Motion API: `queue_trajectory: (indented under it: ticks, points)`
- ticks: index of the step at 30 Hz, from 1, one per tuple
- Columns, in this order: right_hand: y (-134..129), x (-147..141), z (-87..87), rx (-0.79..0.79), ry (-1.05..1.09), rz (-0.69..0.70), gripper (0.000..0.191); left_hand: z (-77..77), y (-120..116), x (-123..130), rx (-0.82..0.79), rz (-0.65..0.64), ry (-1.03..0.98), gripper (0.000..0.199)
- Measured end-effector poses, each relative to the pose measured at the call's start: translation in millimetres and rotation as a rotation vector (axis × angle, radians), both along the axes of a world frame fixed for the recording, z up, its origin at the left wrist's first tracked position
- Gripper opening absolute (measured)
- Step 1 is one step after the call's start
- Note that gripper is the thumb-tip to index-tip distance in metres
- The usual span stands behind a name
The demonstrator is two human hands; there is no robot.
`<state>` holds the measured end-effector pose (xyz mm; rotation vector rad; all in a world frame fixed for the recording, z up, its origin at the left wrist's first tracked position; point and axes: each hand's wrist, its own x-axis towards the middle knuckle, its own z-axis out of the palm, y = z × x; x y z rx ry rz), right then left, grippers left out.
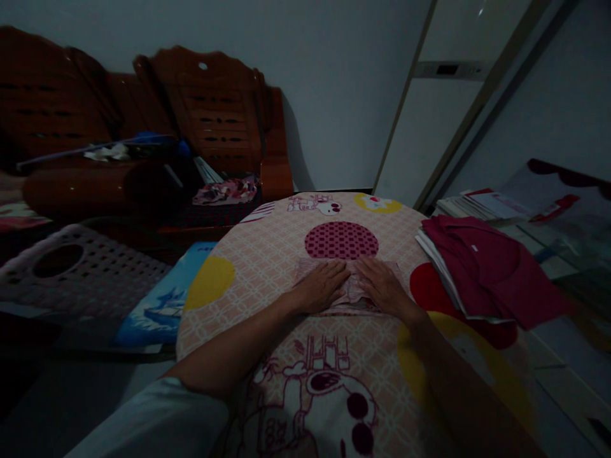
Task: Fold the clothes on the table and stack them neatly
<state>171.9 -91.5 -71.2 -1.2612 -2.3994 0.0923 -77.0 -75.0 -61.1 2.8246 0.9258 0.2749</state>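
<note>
A folded pinkish patterned cloth [354,289] lies flat on the table, which is covered by a printed cloth [267,254] with cartoon dogs and coloured circles. My left hand [323,286] rests palm down on the left half of the folded cloth, fingers stretched out. On its right half lies my right hand [382,285], also flat with the fingers extended. The fingertips of both hands point inward and sit a little apart. Layered edges of the folded cloth show below the hands; the parts under the palms are hidden.
Folded dark red and white garments [482,261] are stacked on the table's right side. A wooden bench [214,114] with clothes stands behind at left. A woven pink basket [105,267] and a blue printed bag [167,305] are left of the table. Papers [496,203] lie at right.
</note>
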Motion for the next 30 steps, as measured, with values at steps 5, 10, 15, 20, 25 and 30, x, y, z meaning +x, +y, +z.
queue_trajectory:
  ticks: [5, 10, 15, 20, 25, 30]
  points:
    - [-0.5, 0.4, -2.7, -0.007, -0.102, -0.003, 0.050, 12.6, 5.5, -6.6, -0.159, -0.016, -0.266, 0.055]
    - [-0.6, 0.2, -1.7, -0.015, -0.136, -0.015, 0.052, 38.8, 26.1, -41.6, -0.174, 0.213, -0.679, 0.048]
    - [-1.1, 0.9, -0.5, -0.014, -0.142, -0.015, 0.052, 27.5, 34.8, -53.6, -0.076, 0.159, -0.457, 0.052]
    - [-2.6, 0.0, 0.4, -0.019, -0.147, -0.017, 0.051, 9.3, 29.5, -39.2, -0.041, 0.178, 0.031, 0.055]
    - [-1.4, -0.9, 4.0, -0.047, 0.003, -0.002, 0.050, 11.9, 32.3, -43.2, -0.037, 0.213, -0.143, 0.053]
    - [6.4, 24.9, 12.7, -0.031, 0.497, -0.207, 0.041, 14.8, 43.2, -57.7, -0.080, 0.466, -0.303, 0.044]
